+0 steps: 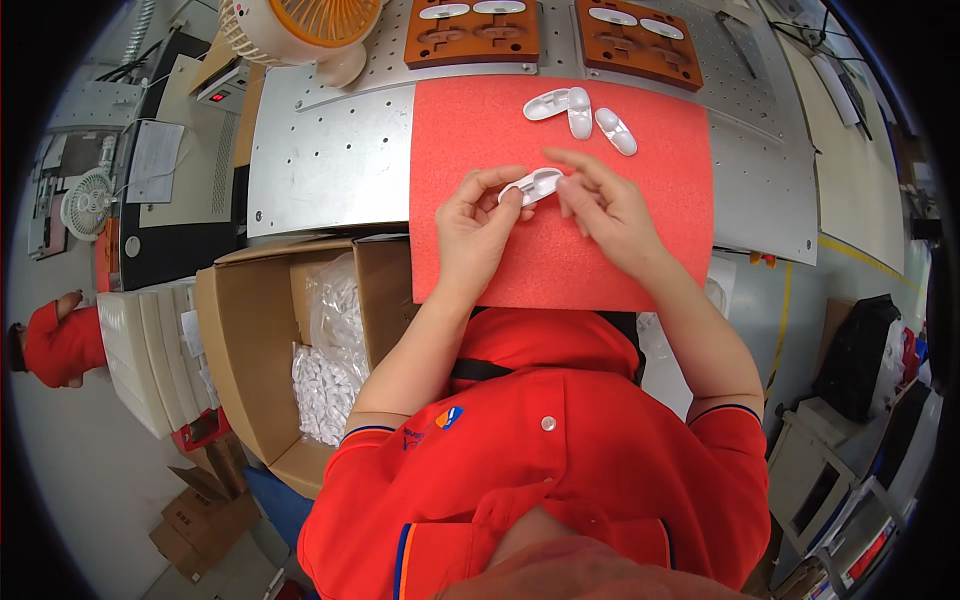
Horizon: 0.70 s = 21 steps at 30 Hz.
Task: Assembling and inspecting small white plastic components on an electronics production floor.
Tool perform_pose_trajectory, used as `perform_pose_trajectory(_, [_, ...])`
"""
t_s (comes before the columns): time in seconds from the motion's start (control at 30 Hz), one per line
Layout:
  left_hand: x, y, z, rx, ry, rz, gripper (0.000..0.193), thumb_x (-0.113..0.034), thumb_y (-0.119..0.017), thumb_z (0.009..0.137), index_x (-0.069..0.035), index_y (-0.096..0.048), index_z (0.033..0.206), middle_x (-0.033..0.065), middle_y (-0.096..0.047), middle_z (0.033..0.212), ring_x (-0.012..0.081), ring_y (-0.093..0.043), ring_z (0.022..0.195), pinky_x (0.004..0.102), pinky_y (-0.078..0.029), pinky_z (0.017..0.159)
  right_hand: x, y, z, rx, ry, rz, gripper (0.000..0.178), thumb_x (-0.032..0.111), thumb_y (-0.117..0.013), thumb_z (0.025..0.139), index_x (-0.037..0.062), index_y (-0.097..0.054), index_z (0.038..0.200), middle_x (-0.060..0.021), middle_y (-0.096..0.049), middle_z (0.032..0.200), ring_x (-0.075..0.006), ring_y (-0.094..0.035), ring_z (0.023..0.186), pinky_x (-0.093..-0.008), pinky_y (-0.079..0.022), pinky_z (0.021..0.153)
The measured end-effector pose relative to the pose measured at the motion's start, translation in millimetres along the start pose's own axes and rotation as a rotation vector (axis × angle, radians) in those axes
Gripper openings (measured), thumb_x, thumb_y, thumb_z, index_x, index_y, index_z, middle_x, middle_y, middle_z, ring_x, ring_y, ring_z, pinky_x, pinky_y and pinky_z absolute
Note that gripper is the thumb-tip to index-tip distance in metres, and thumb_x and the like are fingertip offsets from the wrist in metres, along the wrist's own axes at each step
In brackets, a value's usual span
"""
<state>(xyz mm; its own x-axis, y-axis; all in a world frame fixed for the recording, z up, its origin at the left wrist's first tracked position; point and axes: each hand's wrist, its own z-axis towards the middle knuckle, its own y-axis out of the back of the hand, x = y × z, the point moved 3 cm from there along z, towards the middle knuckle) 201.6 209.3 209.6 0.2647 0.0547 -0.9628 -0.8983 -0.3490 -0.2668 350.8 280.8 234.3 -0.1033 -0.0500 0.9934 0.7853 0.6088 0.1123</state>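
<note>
Above the red foam mat (pixel 470 130), my left hand (pixel 478 225) pinches a small white oval plastic shell (pixel 541 184), hollow side up, between thumb and fingers. My right hand (pixel 605 205) is at the shell's right end, its index finger stretched out and the thumb close to the rim. Whether the right fingertips touch the shell is hard to tell. Farther up the mat lie similar white plastic shells: one slanted at the left (pixel 545 104), an upright one (pixel 579 113) against it, and another (pixel 616 132) a little apart on the right.
Two orange-brown fixture blocks (pixel 470 50) (pixel 640 65) holding white pieces stand on the perforated metal table (pixel 330 150). An orange and white fan (pixel 345 65) is at the back left. A cardboard box (pixel 235 360) with bagged white parts (pixel 325 390) stands left of me. Another person (pixel 65 343) is far left.
</note>
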Motion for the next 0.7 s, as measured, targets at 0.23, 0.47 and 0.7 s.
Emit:
perform_pose_trajectory(0.23, [-5, -7, -4, 0.019, 0.052, -0.002, 0.025, 0.007, -0.053, 0.088, 0.006, -0.059, 0.112, 0.0097, -0.062, 0.107, 0.0131, -0.064, 0.090, 0.0243, -0.055, 0.077, -8, -10, -1, 0.016, -0.139, 0.215, 0.034, 0.015, -0.046, 0.100, 0.0023, -0.055, 0.130, 0.0036, -0.052, 0.073, -0.0020, -0.045, 0.058, -0.0162, -0.037, 0.051])
perform_pose_trajectory(0.47, [-5, -4, -4, 0.096, 0.091, -0.028, 0.036, 0.011, -0.046, 0.083, 0.007, -0.057, 0.117, 0.0143, -0.061, 0.114, 0.0146, -0.064, 0.091, 0.0268, -0.054, 0.080, -7, -13, -1, 0.008, -0.150, 0.202, 0.033, 0.015, -0.046, 0.100, 0.0029, -0.056, 0.129, 0.0032, -0.053, 0.073, -0.0017, -0.045, 0.057, -0.0163, -0.037, 0.051])
perform_pose_trajectory(0.7, [-6, -3, -6, 0.164, 0.110, -0.155, 0.047, 0.006, -0.045, 0.081, 0.006, -0.052, 0.127, 0.0146, -0.058, 0.123, 0.0201, -0.061, 0.106, 0.0328, -0.052, 0.092, -3, -7, 2, -0.102, -0.237, 0.191, 0.032, 0.014, -0.051, 0.097, 0.0045, -0.059, 0.127, 0.0027, -0.053, 0.070, -0.0021, -0.044, 0.054, -0.0163, -0.036, 0.050])
